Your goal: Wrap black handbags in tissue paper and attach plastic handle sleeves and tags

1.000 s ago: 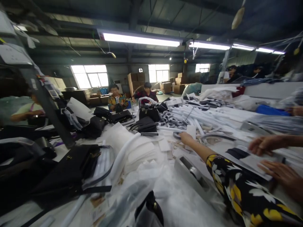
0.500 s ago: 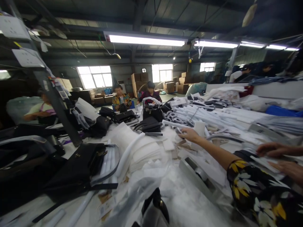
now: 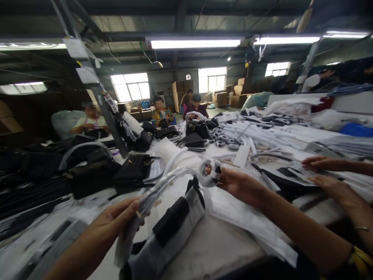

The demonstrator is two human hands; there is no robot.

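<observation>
**Handle in one hand, coil in the other, above a crowded bench**

We see the left hand (image 3: 121,217) closed around a plastic-covered handle (image 3: 163,184), thumb on top and fingers curling beneath. The handle arches above a bag (image 3: 171,217), which lies tilted on the bench (image 3: 212,241) just in front of us, its dark upper part showing beside pale wrapping. The handle seems to belong to this bag; if so, we take the grip as a way of steadying the bag and lifting the handle clear of its body.

The right hand (image 3: 240,186) grips a pale, banded coil (image 3: 208,181) near the handle's far end. A fingertip shows in the ring's opening, so we judge that it is hooked through, which suits a round, springy thing better than a flat pinch. Whether coil and handle touch, we cannot tell.

Beyond, similar coils (image 3: 221,137) sit in a loose heap next to long white tubes (image 3: 259,136), likely grouped by kind to be within easy reach. A black bag (image 3: 132,170) rests to the left, near white sheets (image 3: 177,153), perhaps set aside to leave working room. At the right edge, a co-worker's hands (image 3: 330,186) are busy with other dark and pale material, well apart from the coil.
</observation>
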